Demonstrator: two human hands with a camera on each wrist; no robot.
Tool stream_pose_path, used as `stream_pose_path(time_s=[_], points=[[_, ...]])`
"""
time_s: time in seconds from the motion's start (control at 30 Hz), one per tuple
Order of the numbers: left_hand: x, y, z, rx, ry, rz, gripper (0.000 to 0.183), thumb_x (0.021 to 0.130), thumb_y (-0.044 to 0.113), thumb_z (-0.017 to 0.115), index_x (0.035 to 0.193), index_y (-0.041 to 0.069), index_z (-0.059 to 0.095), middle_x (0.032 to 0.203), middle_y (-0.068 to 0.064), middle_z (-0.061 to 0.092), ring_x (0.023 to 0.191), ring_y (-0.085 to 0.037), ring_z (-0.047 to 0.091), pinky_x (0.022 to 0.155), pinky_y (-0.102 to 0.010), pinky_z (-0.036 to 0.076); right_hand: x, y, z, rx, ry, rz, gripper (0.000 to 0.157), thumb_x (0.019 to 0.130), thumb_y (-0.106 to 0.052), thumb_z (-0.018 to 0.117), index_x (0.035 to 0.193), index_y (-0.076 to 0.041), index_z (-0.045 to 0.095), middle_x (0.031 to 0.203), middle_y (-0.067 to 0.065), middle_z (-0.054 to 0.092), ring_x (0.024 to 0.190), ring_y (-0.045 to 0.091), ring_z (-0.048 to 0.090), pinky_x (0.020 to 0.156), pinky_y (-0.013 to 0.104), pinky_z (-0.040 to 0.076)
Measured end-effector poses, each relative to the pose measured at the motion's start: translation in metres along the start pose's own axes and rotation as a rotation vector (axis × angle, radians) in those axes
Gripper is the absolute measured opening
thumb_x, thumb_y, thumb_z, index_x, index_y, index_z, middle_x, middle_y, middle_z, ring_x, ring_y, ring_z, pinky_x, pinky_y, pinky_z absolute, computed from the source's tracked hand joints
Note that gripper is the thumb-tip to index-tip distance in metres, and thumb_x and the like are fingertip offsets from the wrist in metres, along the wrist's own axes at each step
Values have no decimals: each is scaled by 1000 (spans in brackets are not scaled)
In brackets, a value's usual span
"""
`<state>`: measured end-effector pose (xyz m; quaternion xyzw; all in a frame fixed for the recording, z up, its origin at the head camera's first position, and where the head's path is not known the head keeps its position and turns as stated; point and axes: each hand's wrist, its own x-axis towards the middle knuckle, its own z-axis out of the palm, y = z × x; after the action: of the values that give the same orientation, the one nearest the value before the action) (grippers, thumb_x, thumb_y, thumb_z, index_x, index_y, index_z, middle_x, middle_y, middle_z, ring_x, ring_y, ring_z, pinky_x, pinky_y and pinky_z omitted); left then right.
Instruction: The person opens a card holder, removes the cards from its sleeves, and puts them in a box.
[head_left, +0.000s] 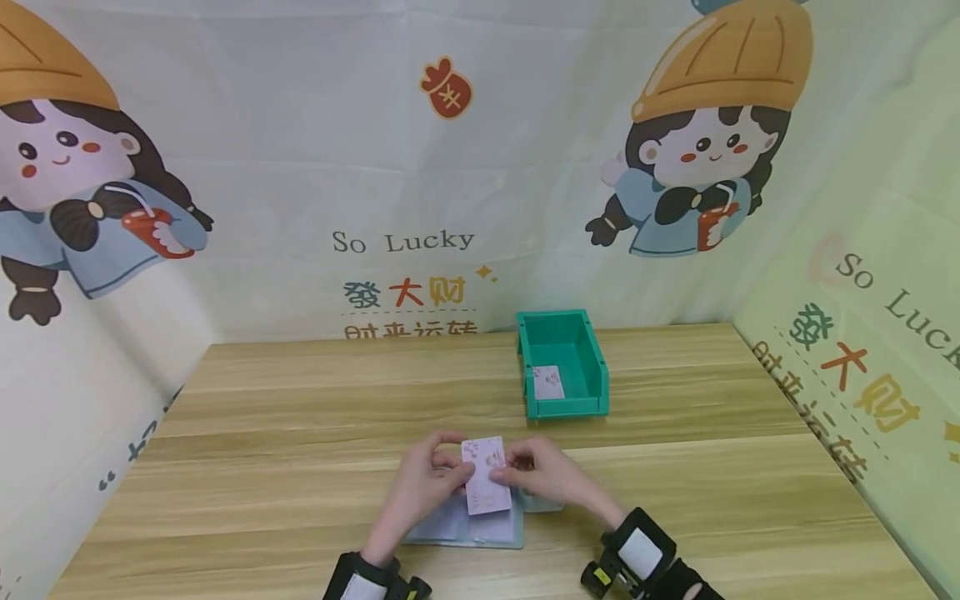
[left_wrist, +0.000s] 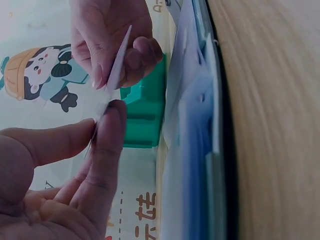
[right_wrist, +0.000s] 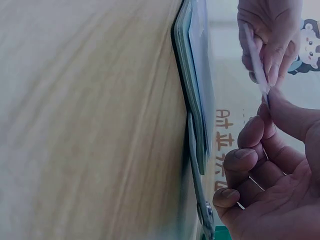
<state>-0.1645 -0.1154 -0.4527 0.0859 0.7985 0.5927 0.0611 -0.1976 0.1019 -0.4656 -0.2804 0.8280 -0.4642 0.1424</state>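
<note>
A pale pink card [head_left: 486, 487] with a small printed pattern is held up between both hands. My left hand [head_left: 429, 477] pinches its left edge between thumb and fingers. On the opposite edge, my right hand [head_left: 542, 471] pinches it the same way. Seen edge-on in the left wrist view, the card [left_wrist: 117, 65] is thin and tilted. Just below lies an open card holder [head_left: 450, 527] with clear sleeves and a pale blue-green cover. Its strap [right_wrist: 200, 192] with a metal snap sticks out on the right side.
A green bin [head_left: 566, 408] stands toward the back of the wooden table [head_left: 300, 417], right of centre. Inside it lies another pink card [head_left: 548, 382]. A printed cloth [head_left: 300, 167] hangs behind the table and along its sides.
</note>
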Motion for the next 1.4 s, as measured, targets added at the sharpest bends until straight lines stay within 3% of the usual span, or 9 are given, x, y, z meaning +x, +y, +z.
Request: stream_pose_path(time_s=[0.3,0.4,0.53,0.77,1.13,1.4], points=[[0,-6,1,127,-6,42,15,95,-1,58,106,-9,64,75,-16,70,65,-13,63,58,-20,49,-3,-1,-15,-53,69,67,25,96,-22,67,78,-5,62,70,-6,46,64,5,43,57,19,31],[-2,-9,0,225,-13,32,14,93,2,61,104,-5,67,73,-10,70,63,-10,59,57,-19,44,-3,1,-25,-83,103,59,25,95,-21,69,77,-6,62,69,-5,45,64,6,43,57,18,31],[-4,-11,-1,282,-49,13,16,90,6,68,104,-3,68,77,-7,70,65,-10,56,58,-20,43,-1,1,-38,-123,147,59,25,94,-20,70,75,-6,62,67,-6,45,62,6,42,56,18,30],[-5,-8,-1,304,-104,-14,24,89,11,71,107,-4,68,82,-7,71,68,-12,57,59,-20,44,4,1,-58,-199,215,62,26,94,-19,70,72,-7,60,65,-6,44,63,9,42,57,19,30],[-5,-7,1,305,-130,-16,23,90,11,70,108,-4,68,80,-5,69,67,-10,56,58,-20,43,24,-2,-103,-271,315,86,27,97,-14,66,74,-2,57,67,1,50,64,13,42,58,23,32],[-3,-11,3,300,-142,-15,23,91,11,69,108,-5,68,77,-2,66,65,-11,53,56,-19,40,38,-1,-126,-331,367,239,26,100,-18,62,81,1,59,73,6,52,68,17,46,59,26,34]])
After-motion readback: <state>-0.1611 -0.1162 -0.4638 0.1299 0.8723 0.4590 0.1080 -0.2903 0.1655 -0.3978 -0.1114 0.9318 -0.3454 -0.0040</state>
